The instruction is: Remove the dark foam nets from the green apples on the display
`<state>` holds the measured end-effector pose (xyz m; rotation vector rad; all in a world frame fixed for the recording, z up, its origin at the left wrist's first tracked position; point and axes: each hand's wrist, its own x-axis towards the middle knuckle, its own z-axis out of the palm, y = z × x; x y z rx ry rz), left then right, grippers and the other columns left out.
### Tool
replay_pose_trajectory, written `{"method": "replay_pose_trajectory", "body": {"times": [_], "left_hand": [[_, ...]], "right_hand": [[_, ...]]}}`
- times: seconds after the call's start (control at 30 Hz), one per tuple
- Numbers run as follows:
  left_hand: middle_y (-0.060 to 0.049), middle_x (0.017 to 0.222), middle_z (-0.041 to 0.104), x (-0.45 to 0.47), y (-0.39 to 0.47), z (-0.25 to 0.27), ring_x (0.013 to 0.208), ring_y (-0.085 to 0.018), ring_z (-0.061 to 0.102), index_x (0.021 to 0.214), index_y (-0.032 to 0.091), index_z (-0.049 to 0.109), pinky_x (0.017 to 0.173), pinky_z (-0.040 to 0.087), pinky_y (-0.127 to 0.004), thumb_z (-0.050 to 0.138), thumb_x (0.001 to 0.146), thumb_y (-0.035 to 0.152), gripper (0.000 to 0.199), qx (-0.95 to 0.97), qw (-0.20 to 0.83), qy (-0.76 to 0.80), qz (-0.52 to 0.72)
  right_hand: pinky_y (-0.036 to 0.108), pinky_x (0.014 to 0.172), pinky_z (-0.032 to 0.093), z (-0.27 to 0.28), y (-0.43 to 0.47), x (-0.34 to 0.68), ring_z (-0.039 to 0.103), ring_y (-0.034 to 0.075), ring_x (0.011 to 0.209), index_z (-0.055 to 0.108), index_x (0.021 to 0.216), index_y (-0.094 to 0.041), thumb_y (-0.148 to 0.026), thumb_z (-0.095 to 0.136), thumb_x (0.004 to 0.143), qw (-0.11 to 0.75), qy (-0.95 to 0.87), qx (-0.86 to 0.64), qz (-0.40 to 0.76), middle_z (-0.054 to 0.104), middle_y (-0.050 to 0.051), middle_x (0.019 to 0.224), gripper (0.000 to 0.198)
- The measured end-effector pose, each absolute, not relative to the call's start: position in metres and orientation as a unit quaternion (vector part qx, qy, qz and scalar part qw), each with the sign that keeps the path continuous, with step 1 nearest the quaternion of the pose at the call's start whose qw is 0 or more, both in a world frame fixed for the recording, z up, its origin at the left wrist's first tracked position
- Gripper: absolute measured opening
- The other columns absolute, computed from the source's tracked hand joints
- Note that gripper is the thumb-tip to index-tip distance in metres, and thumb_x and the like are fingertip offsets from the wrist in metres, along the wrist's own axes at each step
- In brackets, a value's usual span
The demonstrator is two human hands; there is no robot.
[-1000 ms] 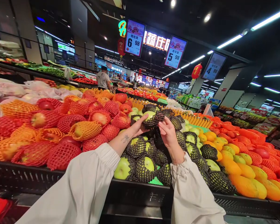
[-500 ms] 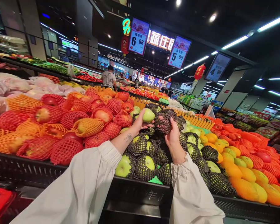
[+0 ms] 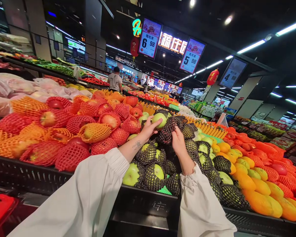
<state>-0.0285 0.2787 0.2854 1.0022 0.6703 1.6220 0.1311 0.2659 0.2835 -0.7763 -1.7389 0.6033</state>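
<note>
A bare green apple (image 3: 159, 120) sits in my left hand (image 3: 149, 129), with the thumb laid across its front and the other fingers beneath it. Just to its right, my right hand (image 3: 178, 140) grips a black foam net sleeve (image 3: 169, 131) between thumb and fingers. The sleeve's left edge meets the apple's right side; whether any of the apple is inside it I cannot tell. Below both hands lie several green apples in black nets (image 3: 154, 176), some partly uncovered.
Red apples in red and orange nets (image 3: 108, 120) fill the left side. Yellow-orange mangoes (image 3: 259, 191) and red-netted fruit (image 3: 276, 161) lie to the right. A black display edge (image 3: 148, 200) runs along the front. A person (image 3: 115, 80) stands farther back; price signs (image 3: 192, 55) hang overhead.
My right hand has turned and closed its fingers on the black net sleeve, bringing it against the apple. My left thumb now lies over the apple. The view has shifted slightly.
</note>
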Motion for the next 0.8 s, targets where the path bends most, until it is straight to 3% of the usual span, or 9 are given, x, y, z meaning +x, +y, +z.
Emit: {"method": "replay_pose_trajectory", "body": {"times": [0.1,0.17,0.3,0.4,0.63,0.73,0.8], "left_hand": [[-0.001,0.088,0.067,-0.029,0.277,0.285,0.065,-0.012,0.061,0.116,0.026,0.057,0.053,0.037,-0.020,0.091,0.055,0.045,0.072,0.455,0.510,0.302,0.664],[-0.001,0.087,0.067,-0.028,0.276,0.285,0.064,-0.011,0.059,0.113,0.026,0.063,0.054,0.038,-0.020,0.089,0.058,0.046,0.064,0.475,0.509,0.308,0.649],[-0.001,0.070,0.063,-0.027,0.273,0.283,0.049,-0.008,0.045,0.101,0.020,0.073,0.046,0.028,-0.021,0.084,0.066,0.048,0.046,0.526,0.532,0.294,0.595],[0.000,0.060,0.058,-0.025,0.272,0.284,0.042,-0.006,0.035,0.094,0.016,0.075,0.041,0.019,-0.022,0.085,0.066,0.042,0.040,0.537,0.569,0.258,0.568],[-0.004,0.070,0.068,-0.024,0.273,0.286,0.048,-0.011,0.050,0.092,0.017,0.072,0.039,0.028,-0.022,0.073,0.074,0.051,0.039,0.443,0.641,0.216,0.588],[-0.003,0.065,0.066,-0.026,0.270,0.285,0.044,-0.010,0.048,0.093,0.017,0.072,0.039,0.025,-0.022,0.079,0.068,0.051,0.043,0.495,0.651,0.223,0.531],[-0.002,0.070,0.068,-0.028,0.266,0.286,0.050,-0.012,0.053,0.099,0.019,0.071,0.042,0.031,-0.023,0.086,0.062,0.041,0.046,0.529,0.647,0.234,0.497]], "right_hand": [[0.044,0.110,0.046,0.282,0.263,0.131,0.057,0.025,0.124,0.054,0.133,-0.021,-0.036,0.061,0.081,0.557,-0.726,-0.314,0.253,0.060,0.009,0.136,0.055],[0.043,0.099,0.053,0.282,0.261,0.131,0.058,0.027,0.118,0.051,0.134,-0.021,-0.033,0.068,0.074,0.556,-0.732,-0.328,0.219,0.058,0.012,0.133,0.064],[0.049,0.108,0.044,0.283,0.258,0.133,0.054,0.031,0.119,0.055,0.127,-0.022,-0.031,0.073,0.068,0.544,-0.763,-0.335,0.100,0.057,0.013,0.126,0.062],[0.050,0.111,0.040,0.283,0.257,0.133,0.055,0.032,0.116,0.055,0.124,-0.020,-0.031,0.074,0.067,0.534,-0.770,-0.339,0.082,0.058,0.013,0.121,0.061],[0.042,0.112,0.042,0.282,0.258,0.131,0.054,0.027,0.125,0.038,0.135,-0.023,-0.032,0.074,0.071,0.532,-0.769,-0.308,0.174,0.053,0.013,0.136,0.074],[0.042,0.110,0.043,0.284,0.254,0.131,0.057,0.025,0.118,0.037,0.129,-0.023,-0.028,0.075,0.069,0.528,-0.768,-0.312,0.184,0.056,0.011,0.128,0.072],[0.041,0.108,0.045,0.285,0.251,0.132,0.058,0.024,0.113,0.037,0.126,-0.023,-0.027,0.075,0.067,0.527,-0.762,-0.317,0.203,0.058,0.010,0.123,0.070]]}}
